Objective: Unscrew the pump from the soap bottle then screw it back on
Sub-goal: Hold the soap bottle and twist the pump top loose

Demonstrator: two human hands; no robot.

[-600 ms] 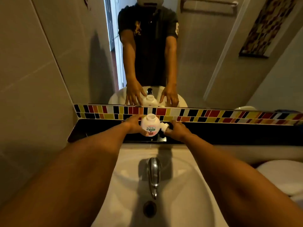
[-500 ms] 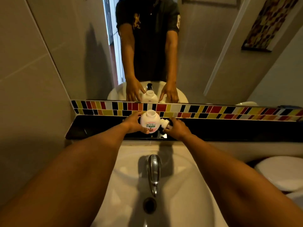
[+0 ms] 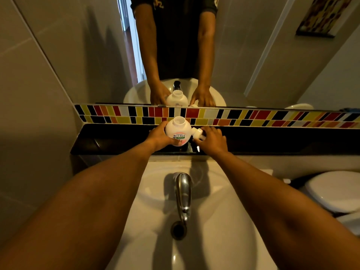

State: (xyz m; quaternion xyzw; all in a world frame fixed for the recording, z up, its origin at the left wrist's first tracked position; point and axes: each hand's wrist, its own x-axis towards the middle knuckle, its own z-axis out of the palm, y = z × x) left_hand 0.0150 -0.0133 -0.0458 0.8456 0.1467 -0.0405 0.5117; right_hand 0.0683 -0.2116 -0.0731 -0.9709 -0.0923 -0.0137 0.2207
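Gripping the white soap bottle (image 3: pixel 177 131) upright on the black ledge (image 3: pixel 116 137), my left hand (image 3: pixel 158 136) wraps its side; the neck is open. My right hand (image 3: pixel 213 140) closes its fingers (image 3: pixel 204 131) around the detached pump (image 3: pixel 198 133), touching the bottle's right shoulder.

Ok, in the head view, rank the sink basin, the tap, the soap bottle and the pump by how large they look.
Largest to smallest as they appear:
1. Sink basin
2. Tap
3. Soap bottle
4. Pump
The tap is nearer the camera than the bottle, so their true order is unsure.
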